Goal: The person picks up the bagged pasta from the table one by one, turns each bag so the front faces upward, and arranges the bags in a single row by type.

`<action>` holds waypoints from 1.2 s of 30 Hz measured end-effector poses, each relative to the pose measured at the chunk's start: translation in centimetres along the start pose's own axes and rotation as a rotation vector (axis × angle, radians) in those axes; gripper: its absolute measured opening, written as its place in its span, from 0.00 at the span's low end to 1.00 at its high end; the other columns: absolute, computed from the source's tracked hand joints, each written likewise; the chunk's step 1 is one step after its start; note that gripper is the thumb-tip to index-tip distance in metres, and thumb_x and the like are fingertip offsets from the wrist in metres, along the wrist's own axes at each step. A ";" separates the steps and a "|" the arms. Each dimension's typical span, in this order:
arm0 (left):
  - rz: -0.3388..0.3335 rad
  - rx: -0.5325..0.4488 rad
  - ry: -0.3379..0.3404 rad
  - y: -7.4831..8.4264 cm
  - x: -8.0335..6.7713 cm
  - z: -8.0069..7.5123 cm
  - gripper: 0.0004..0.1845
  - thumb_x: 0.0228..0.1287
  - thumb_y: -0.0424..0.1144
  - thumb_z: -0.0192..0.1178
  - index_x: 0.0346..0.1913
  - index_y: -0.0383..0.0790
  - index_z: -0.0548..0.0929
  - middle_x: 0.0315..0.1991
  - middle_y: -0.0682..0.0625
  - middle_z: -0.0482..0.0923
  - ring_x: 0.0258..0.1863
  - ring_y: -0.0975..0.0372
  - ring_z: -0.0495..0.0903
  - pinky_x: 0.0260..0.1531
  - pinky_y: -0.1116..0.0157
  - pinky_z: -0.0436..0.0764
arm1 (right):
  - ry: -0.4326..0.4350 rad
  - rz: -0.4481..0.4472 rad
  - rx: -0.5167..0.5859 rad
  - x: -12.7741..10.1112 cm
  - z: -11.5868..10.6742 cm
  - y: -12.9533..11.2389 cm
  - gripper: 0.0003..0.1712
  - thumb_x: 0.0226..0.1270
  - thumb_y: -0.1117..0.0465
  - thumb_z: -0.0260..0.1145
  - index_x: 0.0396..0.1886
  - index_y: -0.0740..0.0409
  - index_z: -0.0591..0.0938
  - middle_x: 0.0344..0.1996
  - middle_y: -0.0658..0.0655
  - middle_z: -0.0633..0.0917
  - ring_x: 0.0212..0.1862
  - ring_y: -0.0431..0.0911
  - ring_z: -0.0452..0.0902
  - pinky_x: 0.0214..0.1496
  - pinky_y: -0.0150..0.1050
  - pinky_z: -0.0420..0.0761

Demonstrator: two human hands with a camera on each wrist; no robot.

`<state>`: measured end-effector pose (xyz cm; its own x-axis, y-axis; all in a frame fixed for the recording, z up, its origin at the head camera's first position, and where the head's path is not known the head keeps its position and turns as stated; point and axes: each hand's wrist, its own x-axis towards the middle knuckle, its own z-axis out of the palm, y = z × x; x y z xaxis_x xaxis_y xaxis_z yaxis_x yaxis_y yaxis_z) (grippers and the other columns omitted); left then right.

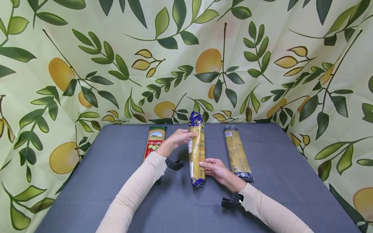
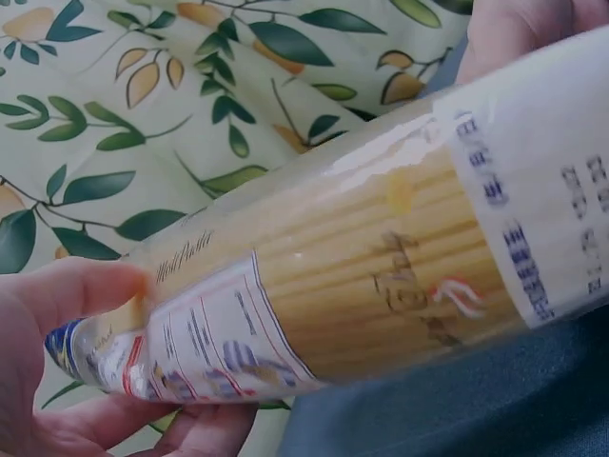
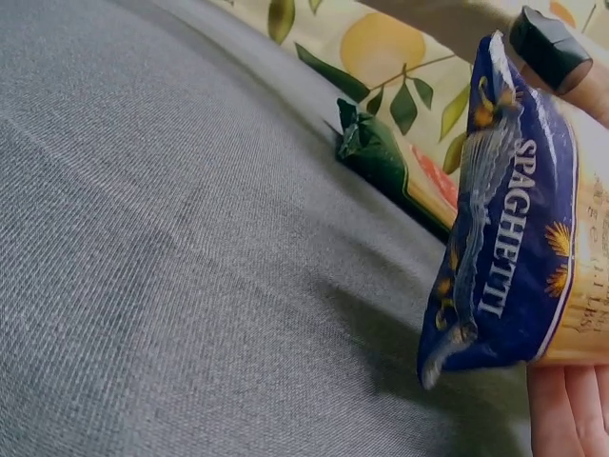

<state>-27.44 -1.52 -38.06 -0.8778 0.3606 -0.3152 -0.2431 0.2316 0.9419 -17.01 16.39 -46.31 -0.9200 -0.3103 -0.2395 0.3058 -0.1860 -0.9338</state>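
Observation:
A long spaghetti pack (image 1: 197, 149) with dark blue ends lies lengthwise over the middle of the grey table (image 1: 116, 194). My left hand (image 1: 186, 136) grips its far half, thumb and fingers wrapped round it (image 2: 86, 305). My right hand (image 1: 205, 165) holds the near half, with its fingers (image 3: 571, 409) under the pack. The blue end printed SPAGHETTI (image 3: 504, 238) hangs a little above the cloth and casts a shadow on it. The clear film shows the yellow pasta and a white label (image 2: 381, 276).
A red and green Olivolla pack (image 1: 154, 142) lies left of my hands, its green end (image 3: 376, 152) also showing in the right wrist view. Another clear spaghetti pack (image 1: 236, 153) lies to the right. A lemon-print curtain (image 1: 186, 58) hangs behind and beside the table.

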 end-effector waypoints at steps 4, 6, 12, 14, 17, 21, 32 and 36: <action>0.005 -0.033 0.050 -0.1 -0.1 0.3 0.23 0.62 0.42 0.63 0.56 0.30 0.79 0.52 0.39 0.83 0.41 0.63 0.82 0.61 0.60 0.79 | 0.078 0.011 -0.049 0.0 0.3 -0.2 0.06 0.63 0.66 0.64 0.29 0.51 0.80 0.23 0.42 0.86 0.29 0.35 0.83 0.38 0.29 0.85; -0.002 -0.034 0.080 -0.2 -0.2 0.4 0.25 0.60 0.43 0.66 0.57 0.32 0.79 0.53 0.39 0.83 0.40 0.64 0.82 0.62 0.60 0.78 | 0.116 0.021 -0.081 0.1 0.4 -0.2 0.04 0.62 0.65 0.66 0.29 0.52 0.80 0.23 0.42 0.86 0.29 0.35 0.82 0.37 0.30 0.85; -0.035 -0.007 0.130 -0.3 -0.3 0.5 0.26 0.54 0.43 0.70 0.53 0.32 0.81 0.47 0.41 0.86 0.33 0.66 0.83 0.63 0.60 0.77 | 0.181 0.056 -0.146 0.2 0.7 -0.4 0.05 0.59 0.62 0.69 0.30 0.55 0.80 0.23 0.43 0.85 0.28 0.36 0.82 0.36 0.31 0.84; -0.038 -0.008 0.132 -0.3 -0.3 0.5 0.25 0.53 0.41 0.70 0.52 0.30 0.81 0.44 0.41 0.87 0.30 0.66 0.82 0.61 0.60 0.78 | 0.184 0.062 -0.155 0.1 0.7 -0.4 0.05 0.59 0.62 0.69 0.30 0.55 0.80 0.22 0.43 0.85 0.28 0.36 0.82 0.36 0.31 0.84; -0.031 -0.026 0.136 -0.4 -0.1 0.4 0.23 0.54 0.37 0.69 0.51 0.28 0.81 0.40 0.42 0.87 0.27 0.66 0.82 0.57 0.60 0.81 | 0.155 0.063 -0.144 0.0 0.5 -0.4 0.04 0.60 0.62 0.68 0.31 0.54 0.79 0.23 0.42 0.84 0.29 0.36 0.81 0.37 0.31 0.84; -0.002 -0.060 0.142 -0.7 0.4 0.1 0.21 0.55 0.34 0.68 0.51 0.26 0.80 0.42 0.38 0.86 0.28 0.63 0.83 0.50 0.60 0.85 | 0.058 0.049 -0.096 -0.2 0.1 -0.5 0.02 0.64 0.61 0.64 0.35 0.54 0.79 0.26 0.42 0.85 0.32 0.36 0.82 0.42 0.31 0.85; 0.015 -0.206 0.063 -0.9 0.7 0.1 0.20 0.58 0.30 0.65 0.53 0.24 0.78 0.44 0.35 0.86 0.35 0.57 0.87 0.50 0.61 0.85 | -0.199 0.034 0.003 -0.5 -1.3 -0.5 0.09 0.70 0.65 0.57 0.41 0.48 0.81 0.34 0.41 0.88 0.40 0.35 0.83 0.50 0.33 0.82; -0.005 -0.228 0.053 -0.8 0.8 0.0 0.21 0.60 0.29 0.63 0.56 0.23 0.76 0.32 0.44 0.87 0.27 0.65 0.84 0.38 0.68 0.86 | -0.189 0.010 -0.015 -0.4 -1.1 -0.6 0.10 0.69 0.67 0.58 0.43 0.50 0.81 0.34 0.42 0.88 0.40 0.36 0.84 0.48 0.34 0.83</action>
<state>-27.94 -1.40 -39.02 -0.8953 0.3109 -0.3191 -0.3293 0.0209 0.9440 -17.04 17.67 -45.98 -0.8538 -0.4822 -0.1960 0.3100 -0.1688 -0.9356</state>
